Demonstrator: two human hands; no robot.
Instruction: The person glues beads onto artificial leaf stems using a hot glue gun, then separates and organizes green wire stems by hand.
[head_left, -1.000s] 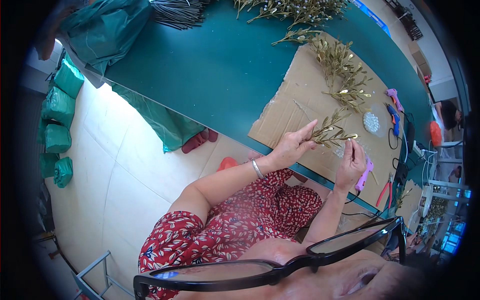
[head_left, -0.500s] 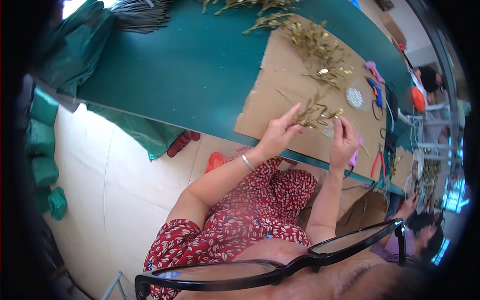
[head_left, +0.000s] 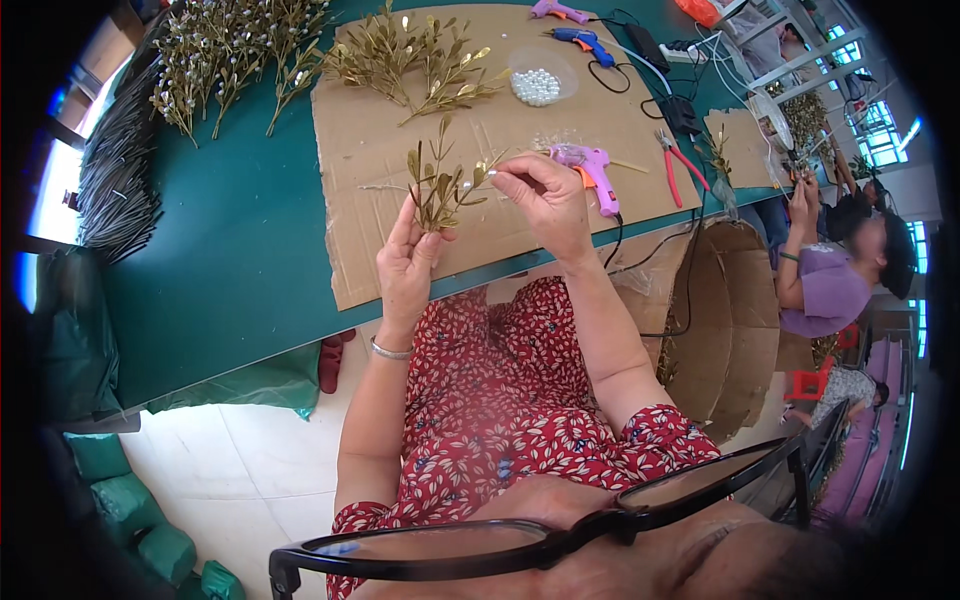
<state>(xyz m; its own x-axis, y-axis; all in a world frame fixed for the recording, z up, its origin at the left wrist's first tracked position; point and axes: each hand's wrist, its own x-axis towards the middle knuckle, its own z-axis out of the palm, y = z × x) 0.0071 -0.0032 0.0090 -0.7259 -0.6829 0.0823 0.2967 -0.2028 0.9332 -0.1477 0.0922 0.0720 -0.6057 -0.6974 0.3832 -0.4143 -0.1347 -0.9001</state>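
My left hand [head_left: 405,270] grasps a golden-leaved sprig [head_left: 437,190] low on its stem, thumb against fingers, the leaves standing up above my fingertips. My right hand [head_left: 548,205] is beside it, thumb and forefinger pinched on a small white bead [head_left: 491,173] next to the outer leaves; I cannot tell whether the bead touches them. I wear a silver bracelet [head_left: 390,350] on my left wrist and a red leaf-print dress [head_left: 500,400].

The sprig is up over the near part of a cardboard sheet [head_left: 345,240], which lies on the green desk [head_left: 240,250]. Just beyond my right hand lies a pink glue gun [head_left: 602,188] with an orange trigger, and to its right the red-handled pliers [head_left: 672,180]. Farther in on the cardboard, a clear dish [head_left: 568,85] holds white beads [head_left: 537,87], and left of it more golden sprigs [head_left: 420,65] lie in a loose pile. Past the dish are a blue glue gun [head_left: 585,42] and, farther still, a second pink one [head_left: 560,10]. At the far left, branches with pale berries [head_left: 225,50] lie near a bundle of dark stems [head_left: 120,160]. Off to my right, well apart from me, is a co-worker in a purple top [head_left: 840,285].
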